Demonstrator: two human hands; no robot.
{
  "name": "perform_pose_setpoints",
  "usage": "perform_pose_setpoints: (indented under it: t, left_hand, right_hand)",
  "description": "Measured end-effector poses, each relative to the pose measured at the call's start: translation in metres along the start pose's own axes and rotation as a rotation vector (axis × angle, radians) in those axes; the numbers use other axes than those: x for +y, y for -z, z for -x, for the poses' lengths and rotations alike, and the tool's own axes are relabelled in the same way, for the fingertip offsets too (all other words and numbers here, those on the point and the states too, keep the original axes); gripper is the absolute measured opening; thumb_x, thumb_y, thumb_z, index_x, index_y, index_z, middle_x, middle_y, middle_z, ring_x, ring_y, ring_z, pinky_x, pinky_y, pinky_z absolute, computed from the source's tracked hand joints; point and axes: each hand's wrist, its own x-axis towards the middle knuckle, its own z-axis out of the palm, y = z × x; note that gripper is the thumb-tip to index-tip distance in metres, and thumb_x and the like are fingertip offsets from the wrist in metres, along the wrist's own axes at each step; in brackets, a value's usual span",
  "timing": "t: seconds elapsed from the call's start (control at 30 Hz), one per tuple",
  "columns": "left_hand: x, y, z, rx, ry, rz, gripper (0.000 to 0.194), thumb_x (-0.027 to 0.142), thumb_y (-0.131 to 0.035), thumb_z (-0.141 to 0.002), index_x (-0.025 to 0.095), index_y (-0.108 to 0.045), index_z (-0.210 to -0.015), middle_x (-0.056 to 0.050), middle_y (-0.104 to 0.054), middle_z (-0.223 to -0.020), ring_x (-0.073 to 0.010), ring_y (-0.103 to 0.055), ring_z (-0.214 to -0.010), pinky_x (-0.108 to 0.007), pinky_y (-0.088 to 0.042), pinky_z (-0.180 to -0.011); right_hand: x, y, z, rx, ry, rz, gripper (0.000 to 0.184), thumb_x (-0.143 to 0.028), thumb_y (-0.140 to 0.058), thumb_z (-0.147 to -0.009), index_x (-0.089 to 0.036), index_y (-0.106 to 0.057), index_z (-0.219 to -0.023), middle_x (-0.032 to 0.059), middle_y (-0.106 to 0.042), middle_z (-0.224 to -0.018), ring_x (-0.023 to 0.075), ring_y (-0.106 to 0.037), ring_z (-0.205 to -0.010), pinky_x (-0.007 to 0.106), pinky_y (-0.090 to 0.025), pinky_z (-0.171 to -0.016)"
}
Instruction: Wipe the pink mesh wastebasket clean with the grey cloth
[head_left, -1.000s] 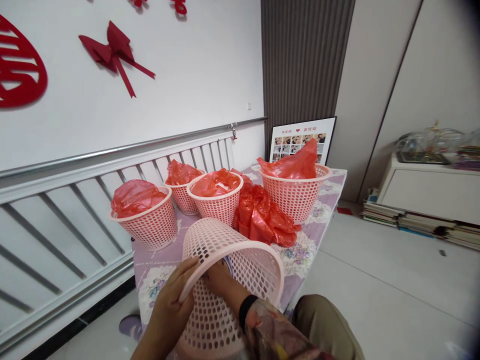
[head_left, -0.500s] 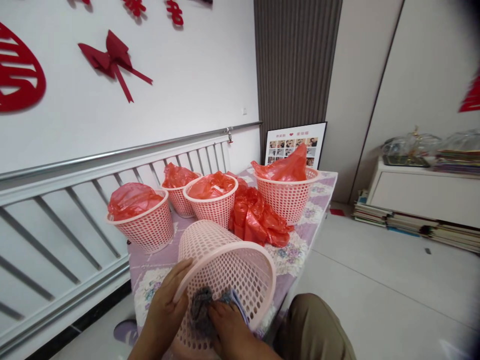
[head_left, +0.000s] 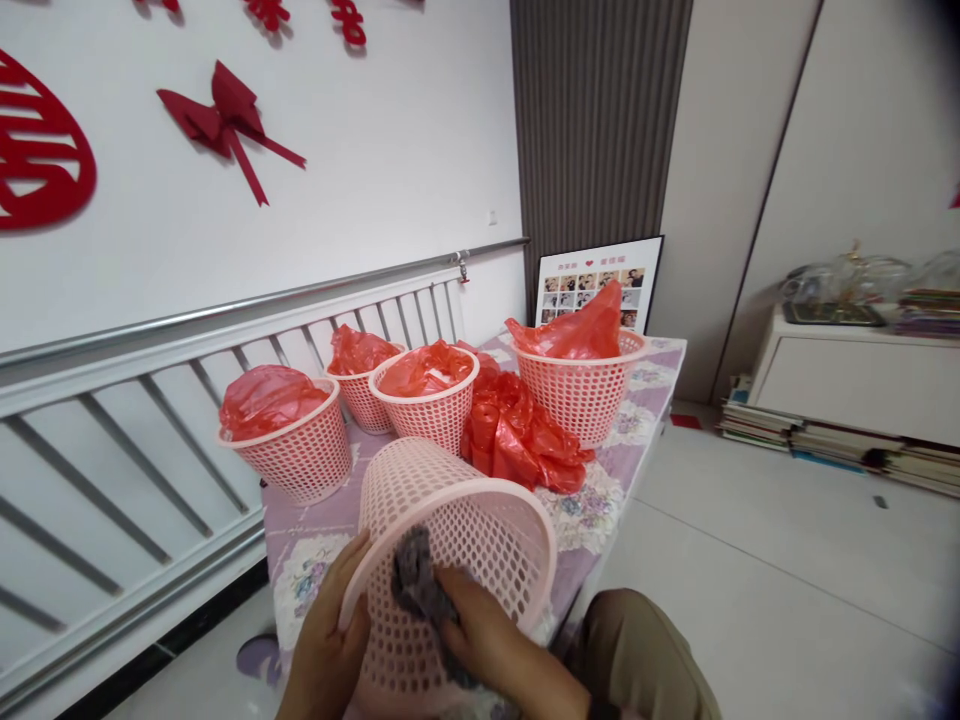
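R hand (head_left: pixel 484 625) now nr mouth of tipped basket (head_left: pixel 420 480) (deeper in 1 s ago), gripping bunched grey cloth (head_left: pixel 415 572); work apparently now nearer rim. L hand (head_left: pixel 330 640) holds rim. Basket at bench's (head_left: pixel 311 528) near end, bagged baskets (head_left: pixel 307 462) behind.

A radiator (head_left: pixel 155 440) stands left of the fingers (head_left: pixel 459 592), a photo board (head_left: pixel 581 284) beyond them, stacked books (head_left: pixel 832 442) to their right.

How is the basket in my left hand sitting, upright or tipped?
Tipped: the pink basket lies on its side, opening toward the camera, with your left hand gripping its rim.
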Motion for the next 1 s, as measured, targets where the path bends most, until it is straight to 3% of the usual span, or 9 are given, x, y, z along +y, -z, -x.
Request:
perform_pose_setpoints:
  t: [0.1, 0.23, 0.33, 0.4, 0.5, 0.6, 0.83, 1.0]
  left_hand:
    - [-0.008, -0.013, 0.010, -0.022, 0.057, 0.046, 0.047, 0.031, -0.043, -0.102, 0.027, -0.053, -0.147, -0.008, -0.058, -0.159, -0.0230, -0.049, -0.151, -0.051, -0.041, -0.127]
    - [-0.023, -0.025, 0.022, 0.003, 0.128, 0.003, 0.051, 0.028, -0.045, -0.100, 0.029, -0.048, -0.151, -0.006, -0.056, -0.161, -0.0242, -0.048, -0.152, -0.050, -0.042, -0.127]
    - [-0.037, -0.029, 0.029, 0.022, 0.174, -0.088, 0.059, 0.030, -0.048, -0.099, 0.029, -0.041, -0.157, -0.007, -0.058, -0.159, -0.0277, -0.048, -0.152, -0.052, -0.043, -0.127]
    - [-0.045, -0.030, 0.033, 0.026, 0.172, -0.117, 0.063, 0.031, -0.049, -0.099, 0.030, -0.036, -0.160, -0.007, -0.058, -0.158, -0.0289, -0.048, -0.152, -0.054, -0.044, -0.126]
    - [-0.048, -0.033, 0.036, 0.048, 0.121, -0.093, 0.065, 0.028, -0.047, -0.100, 0.032, -0.030, -0.163, -0.005, -0.055, -0.161, -0.0274, -0.044, -0.154, -0.052, -0.045, -0.126]
    - [-0.043, -0.036, 0.037, 0.058, 0.065, -0.058, 0.061, 0.025, -0.044, -0.100, 0.035, -0.035, -0.160, -0.001, -0.055, -0.162, -0.0244, -0.045, -0.154, -0.049, -0.046, -0.126]
    - [-0.051, -0.032, 0.043, 0.040, 0.120, -0.045, 0.054, 0.030, -0.046, -0.100, 0.035, -0.043, -0.154, -0.001, -0.058, -0.159, -0.0248, -0.051, -0.150, -0.047, -0.048, -0.125]
    - [-0.066, -0.029, 0.054, 0.016, 0.320, -0.042, 0.055, 0.042, -0.047, -0.099, 0.031, -0.047, -0.153, -0.004, -0.067, -0.148, -0.0270, -0.054, -0.148, -0.046, -0.049, -0.123]
  right_hand:
    - [-0.004, 0.008, -0.057, 0.068, 0.008, 0.020, 0.054, -0.014, -0.052, -0.085, -0.018, -0.061, -0.138, 0.0112, -0.070, -0.138, 0.0251, -0.063, -0.129, 0.036, -0.046, -0.112]
    - [0.016, -0.014, -0.117, 0.023, -0.105, 0.177, 0.054, -0.015, -0.053, -0.089, -0.017, -0.057, -0.143, 0.0142, -0.059, -0.154, 0.0291, -0.050, -0.144, 0.045, -0.037, -0.120]
    - [0.032, -0.031, -0.131, -0.032, -0.155, 0.202, 0.051, -0.020, -0.058, -0.090, -0.020, -0.059, -0.142, 0.0156, -0.055, -0.157, 0.0368, -0.045, -0.148, 0.060, -0.031, -0.121]
    - [0.038, -0.036, -0.130, -0.074, -0.166, 0.215, 0.050, -0.023, -0.060, -0.091, -0.021, -0.060, -0.141, 0.0156, -0.056, -0.157, 0.0383, -0.044, -0.148, 0.063, -0.028, -0.121]
    - [0.039, -0.037, -0.119, -0.124, -0.163, 0.228, 0.054, -0.024, -0.060, -0.091, -0.018, -0.058, -0.145, 0.0176, -0.056, -0.156, 0.0375, -0.046, -0.147, 0.061, -0.029, -0.122]
    - [0.033, -0.034, -0.097, -0.166, -0.163, 0.242, 0.063, -0.023, -0.063, -0.087, -0.013, -0.054, -0.149, 0.0217, -0.056, -0.154, 0.0391, -0.049, -0.144, 0.062, -0.034, -0.119]
    - [0.029, -0.043, -0.003, -0.209, -0.080, 0.222, 0.071, -0.028, -0.068, -0.086, -0.020, -0.050, -0.154, 0.0174, -0.056, -0.157, 0.0380, -0.048, -0.146, 0.056, -0.034, -0.122]
    - [0.064, -0.079, 0.052, -0.186, 0.091, 0.320, 0.041, -0.029, -0.062, -0.097, -0.031, -0.062, -0.138, 0.0066, -0.074, -0.135, 0.0305, -0.069, -0.122, 0.041, -0.054, -0.101]
